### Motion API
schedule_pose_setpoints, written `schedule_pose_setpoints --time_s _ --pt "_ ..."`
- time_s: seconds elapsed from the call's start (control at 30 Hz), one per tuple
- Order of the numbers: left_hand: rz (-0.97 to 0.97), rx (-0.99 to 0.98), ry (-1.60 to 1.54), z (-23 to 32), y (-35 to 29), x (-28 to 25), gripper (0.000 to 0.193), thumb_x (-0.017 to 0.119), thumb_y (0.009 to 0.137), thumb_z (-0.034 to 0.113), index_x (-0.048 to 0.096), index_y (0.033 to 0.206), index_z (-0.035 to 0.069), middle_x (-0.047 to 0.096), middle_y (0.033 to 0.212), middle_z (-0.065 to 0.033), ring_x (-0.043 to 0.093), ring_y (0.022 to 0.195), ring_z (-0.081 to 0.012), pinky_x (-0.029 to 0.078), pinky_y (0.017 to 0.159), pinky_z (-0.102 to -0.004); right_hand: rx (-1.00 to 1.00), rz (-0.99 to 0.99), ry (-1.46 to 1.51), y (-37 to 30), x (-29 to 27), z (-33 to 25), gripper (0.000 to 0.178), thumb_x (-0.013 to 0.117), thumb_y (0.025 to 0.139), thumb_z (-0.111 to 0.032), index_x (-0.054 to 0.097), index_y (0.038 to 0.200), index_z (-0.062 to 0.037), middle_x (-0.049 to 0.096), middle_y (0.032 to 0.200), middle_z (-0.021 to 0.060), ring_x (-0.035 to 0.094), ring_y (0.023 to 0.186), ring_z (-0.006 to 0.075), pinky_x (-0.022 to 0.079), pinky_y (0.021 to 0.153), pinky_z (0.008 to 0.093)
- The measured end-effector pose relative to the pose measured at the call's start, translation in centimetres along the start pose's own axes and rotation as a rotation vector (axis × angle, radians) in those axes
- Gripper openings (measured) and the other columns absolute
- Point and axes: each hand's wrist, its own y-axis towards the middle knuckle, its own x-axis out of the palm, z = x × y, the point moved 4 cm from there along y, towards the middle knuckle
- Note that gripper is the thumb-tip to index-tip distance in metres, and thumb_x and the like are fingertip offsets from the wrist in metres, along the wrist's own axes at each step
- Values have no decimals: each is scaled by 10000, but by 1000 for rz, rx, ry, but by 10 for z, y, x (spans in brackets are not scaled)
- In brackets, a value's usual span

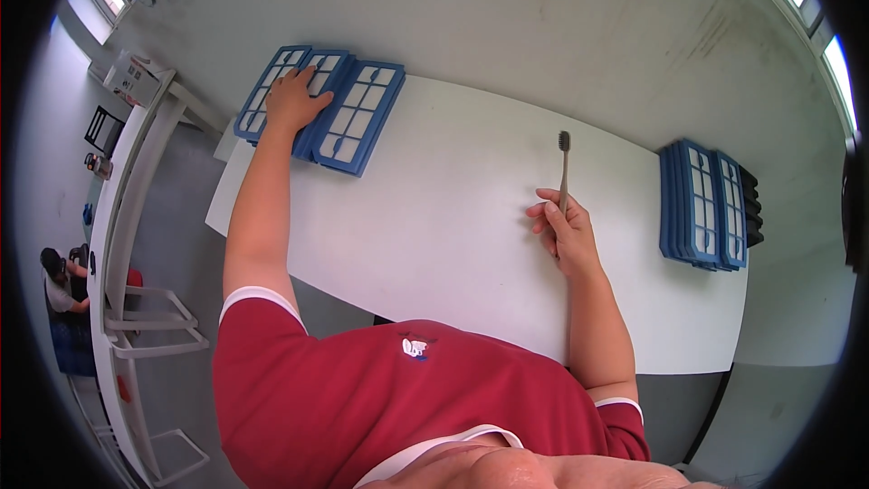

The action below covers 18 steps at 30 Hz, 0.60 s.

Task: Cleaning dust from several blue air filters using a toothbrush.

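My left hand [297,101] reaches to the far left of the table and lies on the middle one of three side-by-side stacks of blue-framed filters. Its thumb is spread away from the fingers, and it covers part of that filter [326,75]. To its right, another blue filter [360,113] with white rectangular panels lies on the stack nearest the table's middle. Over the right half of the table, my right hand [563,228] is closed round the handle of a toothbrush [566,169]. The brush stands upright in my view, with its dark bristle head at the far end.
More blue filters [700,204] are stacked at the table's right end, beside some black ridged parts [750,208]. The white table [434,217] meets a grey wall behind. On the left are a white bench [127,217], a white box [133,79] and a seated person [65,285].
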Motion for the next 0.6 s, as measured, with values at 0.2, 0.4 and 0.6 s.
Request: schedule_pose_setpoints --time_s 0.2,0.4,0.6 --pt "1 34 -55 6 -1 0 687 654 736 463 448 1342 213 360 1420 -152 345 1297 -352 348 1004 -511 -12 -33 -16 1 0 1 269 460 946 -138 523 1153 21 632 869 79 529 647 63 358 412 175" --pt "-56 30 -54 3 2 4 722 622 753 540 414 1366 220 321 1440 -162 306 1323 -350 319 1025 -511 -6 -18 -38 1 0 1 274 462 948 -151 525 1156 17 632 870 77 536 660 67 367 421 178" --pt "152 -42 -163 -51 31 20 701 450 827 635 358 1396 236 292 1457 -154 250 1343 -377 264 1047 -540 -14 -36 -29 1 0 2 278 467 947 -159 526 1152 19 629 877 76 540 666 69 374 424 176"
